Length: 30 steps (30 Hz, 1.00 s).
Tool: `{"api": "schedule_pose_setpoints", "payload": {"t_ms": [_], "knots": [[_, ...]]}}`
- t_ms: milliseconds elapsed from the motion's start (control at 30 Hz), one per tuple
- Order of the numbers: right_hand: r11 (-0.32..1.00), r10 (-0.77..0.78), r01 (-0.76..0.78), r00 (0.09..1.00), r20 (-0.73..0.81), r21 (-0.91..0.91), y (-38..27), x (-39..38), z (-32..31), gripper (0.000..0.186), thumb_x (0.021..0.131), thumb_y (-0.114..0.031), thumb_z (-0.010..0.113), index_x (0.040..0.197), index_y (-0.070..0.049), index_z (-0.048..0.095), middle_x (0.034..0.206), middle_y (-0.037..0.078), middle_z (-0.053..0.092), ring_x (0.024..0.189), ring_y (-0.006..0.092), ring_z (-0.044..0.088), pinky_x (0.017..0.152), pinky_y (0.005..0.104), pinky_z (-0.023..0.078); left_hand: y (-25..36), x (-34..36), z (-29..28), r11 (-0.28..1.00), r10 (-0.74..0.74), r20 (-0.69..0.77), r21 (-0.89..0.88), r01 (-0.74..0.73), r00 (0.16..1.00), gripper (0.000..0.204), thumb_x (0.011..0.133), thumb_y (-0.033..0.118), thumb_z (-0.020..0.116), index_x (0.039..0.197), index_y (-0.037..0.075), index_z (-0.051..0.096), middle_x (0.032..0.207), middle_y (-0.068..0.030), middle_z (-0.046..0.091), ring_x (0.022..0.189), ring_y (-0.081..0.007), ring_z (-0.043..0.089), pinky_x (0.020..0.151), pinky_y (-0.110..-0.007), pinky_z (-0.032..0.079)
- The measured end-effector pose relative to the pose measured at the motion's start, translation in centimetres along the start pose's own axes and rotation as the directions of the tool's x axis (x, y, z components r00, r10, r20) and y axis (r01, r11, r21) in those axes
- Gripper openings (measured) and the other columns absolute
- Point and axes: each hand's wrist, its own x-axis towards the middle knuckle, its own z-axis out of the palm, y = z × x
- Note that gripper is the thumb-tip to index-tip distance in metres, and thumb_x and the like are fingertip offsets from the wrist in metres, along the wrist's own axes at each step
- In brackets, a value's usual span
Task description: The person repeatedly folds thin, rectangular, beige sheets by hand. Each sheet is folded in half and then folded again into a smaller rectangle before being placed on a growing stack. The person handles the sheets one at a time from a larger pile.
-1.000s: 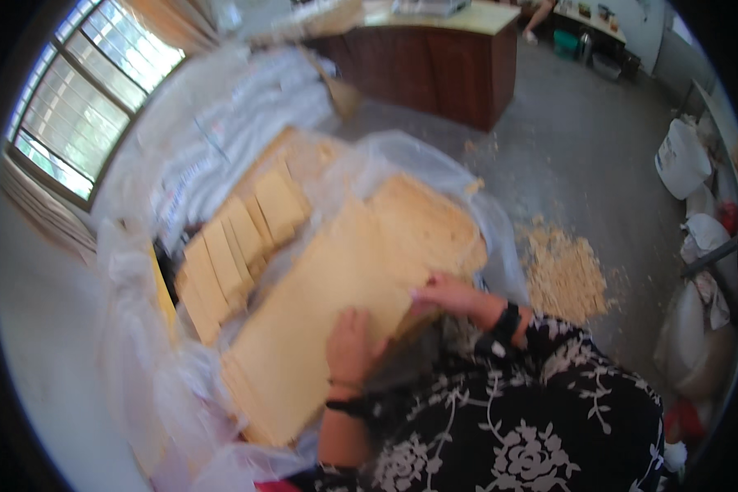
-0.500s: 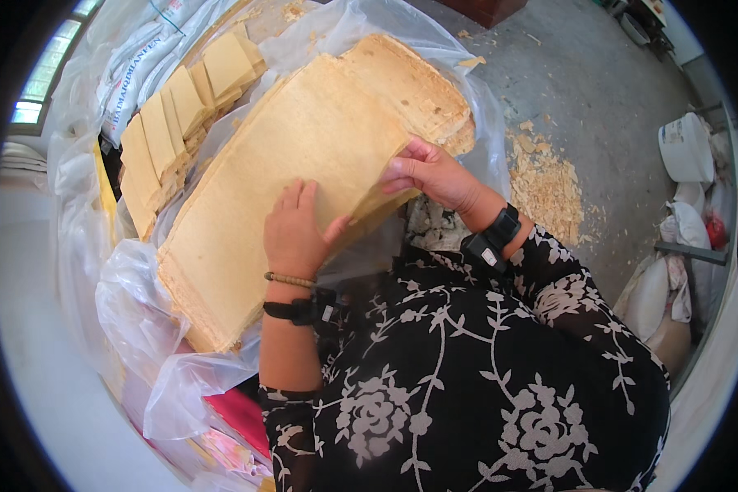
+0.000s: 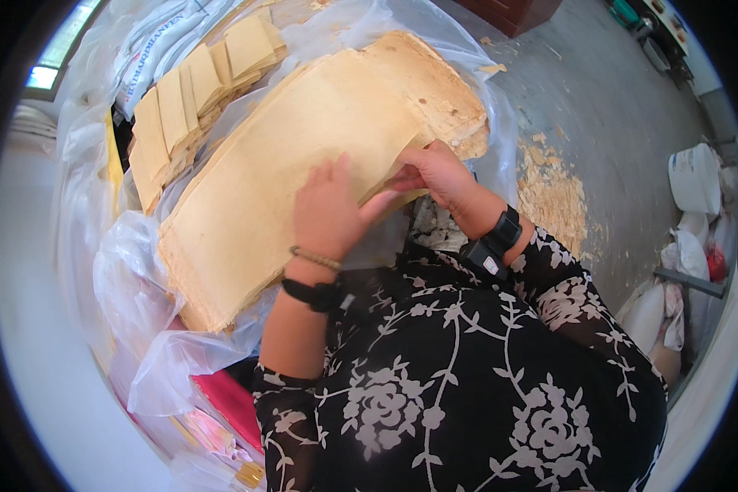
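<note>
A tall stack of thin, tan, flatbread-like sheets lies slantwise in front of me, its edges rough and crumbly. My left hand rests on the top sheet, fingers stretched out and slightly blurred, with the thumb pointing toward the right hand. At the stack's right near edge, my right hand pinches the lifted edge of a sheet between thumb and fingers. Part of that edge is hidden behind the fingers. Beyond it sits a browner, thicker-edged pile of sheets.
Folded tan pieces stand in rows at the left. Clear plastic sheeting surrounds the stacks. Crumbs lie scattered on the grey floor at the right. A white bucket and filled bags stand along the right side.
My left hand has slid right across the top sheet, closer to my right hand. The right hand keeps its pinch on the sheet's edge. The whole view has shifted slightly.
</note>
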Motion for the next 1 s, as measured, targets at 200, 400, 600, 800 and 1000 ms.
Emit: {"api": "schedule_pose_setpoints", "payload": {"t_ms": [200,400,600,800,1000], "knots": [[0.992,0.065,-0.076,0.992,-0.107,-0.102,-0.1,0.1,0.4,0.037,0.098,-0.029,0.071,0.109,0.006,0.074,0.093,0.013,0.076,0.075,0.0217,0.074,0.066,0.0297,0.06,2.2,1.9,1.8,0.997,-0.007,-0.156,-0.076,-0.005,0.988,0.051,0.092,0.039,0.071,0.126,0.003,0.064,0.106,-0.0185,0.071,0.096,-0.0368,0.069,0.079,-0.047,0.056],[0.987,0.116,-0.133,0.978,-0.174,-0.091,0.1,0.2,0.7,0.043,0.099,-0.035,0.073,0.117,0.004,0.07,0.094,0.013,0.076,0.076,0.0244,0.076,0.067,0.0316,0.062,-0.9,0.1,-0.5,0.96,-0.28,-0.251,-0.06,0.274,0.927,0.032,0.101,0.031,0.063,0.112,0.002,0.073,0.086,-0.0177,0.074,0.074,-0.0346,0.071,0.069,-0.045,0.058],[0.99,0.109,-0.124,0.975,-0.191,-0.067,0.7,0.8,0.0,0.041,0.098,-0.035,0.075,0.117,0.001,0.07,0.099,0.012,0.077,0.077,0.0228,0.076,0.064,0.0286,0.061,-8.3,-9.7,-3.1,0.041,-0.858,-0.01,-0.998,0.05,0.513,0.037,0.108,0.036,0.054,0.122,0.004,0.069,0.107,-0.0102,0.077,0.087,-0.0223,0.074,0.074,-0.037,0.061],[0.99,0.089,-0.111,0.969,-0.231,-0.083,1.6,1.8,-0.9,0.039,0.097,-0.036,0.077,0.115,-0.002,0.071,0.1,0.011,0.077,0.077,0.0211,0.075,0.062,0.0271,0.059,-12.0,-16.4,-0.9,-0.242,-0.922,0.181,-0.959,-0.146,0.343,0.038,0.11,0.036,0.052,0.126,0.004,0.066,0.113,-0.0126,0.075,0.091,-0.0237,0.074,0.072,-0.037,0.062],[0.634,0.255,-0.289,0.954,-0.158,-0.718,-2.4,-1.7,2.1,0.042,0.096,-0.041,0.077,0.11,-0.001,0.072,0.094,0.009,0.075,0.076,0.0172,0.072,0.067,0.0285,0.057,-10.5,-12.7,-3.5,0.716,-0.679,-0.397,-0.547,0.435,0.618,0.039,0.109,0.035,0.054,0.116,-0.001,0.07,0.085,-0.0159,0.073,0.072,-0.0289,0.07,0.063,-0.044,0.056]]}}
